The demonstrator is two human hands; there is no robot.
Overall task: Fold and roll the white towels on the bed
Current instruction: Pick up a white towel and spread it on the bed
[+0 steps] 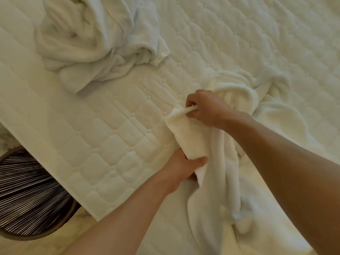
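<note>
Both hands grip same white towel on quilted bed. Right hand pinches its edge btwn thumb & curled fingers; left hand, just below it & nearer the body, is closed round a lower fold w/ thumb on top. Rest of towel trails crumpled under right forearm. Pile of white towels lies well beyond left hand. Striped round basket sits off bed edge, left of left forearm.
</note>
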